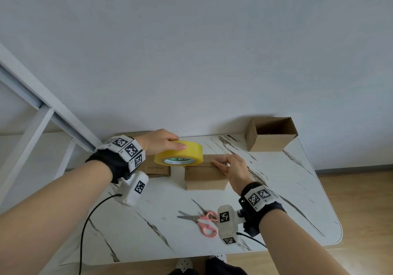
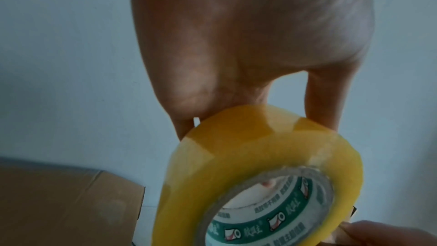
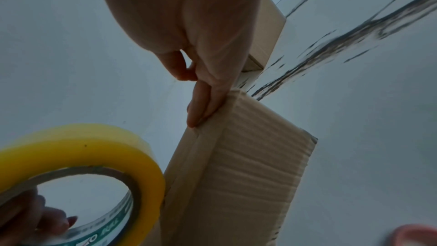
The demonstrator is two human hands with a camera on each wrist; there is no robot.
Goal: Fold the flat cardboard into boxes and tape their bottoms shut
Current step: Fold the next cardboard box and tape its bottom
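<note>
Box point(image 1: 205, 178) stood flaps-up at tabletop point(image 1: 297, 189) centre | right hand point(image 1: 232, 170) pressed flat on it | left hand point(image 1: 158, 141) gripped tape roll point(image 1: 178, 153) at its 10 o'clock

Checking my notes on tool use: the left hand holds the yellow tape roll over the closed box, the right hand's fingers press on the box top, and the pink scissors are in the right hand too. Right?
Not quite. The pink scissors lie on the table, near the right wrist, as the head view shows. The rest holds: left hand holds the yellow tape roll; right hand presses the closed box.
</note>
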